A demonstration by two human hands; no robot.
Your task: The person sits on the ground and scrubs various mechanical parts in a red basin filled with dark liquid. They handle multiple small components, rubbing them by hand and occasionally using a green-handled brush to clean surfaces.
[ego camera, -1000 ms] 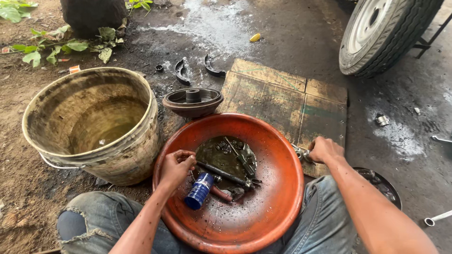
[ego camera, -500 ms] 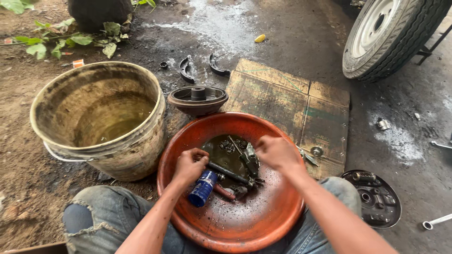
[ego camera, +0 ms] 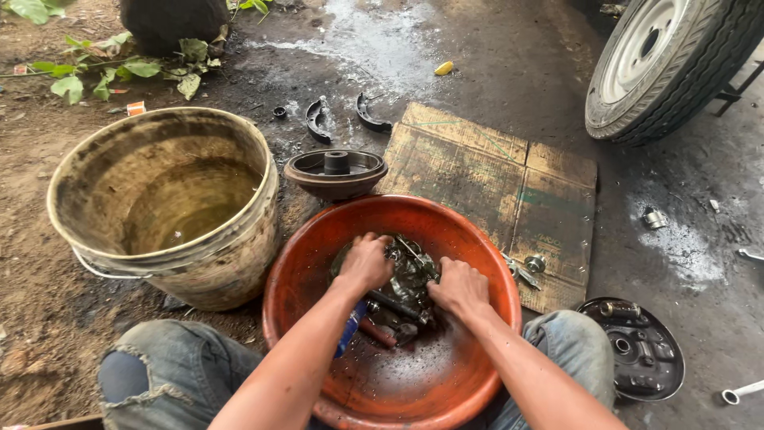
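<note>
An orange basin sits between my knees, holding dark oily liquid and several greasy metal parts. My left hand is curled down over the parts at the basin's middle. My right hand is beside it, fingers closed on the same greasy pile. A blue-handled tool and a reddish one lie in the basin under my left forearm. What exactly each hand grips is hidden by the fingers.
A dirty bucket with murky liquid stands at left. A brake drum and two brake shoes lie beyond the basin. Flattened cardboard, a backing plate, a wheel, and small nuts lie at right.
My right hand has come from the cardboard at the right into the basin, beside my left hand. Both hands now press on the greasy parts.
</note>
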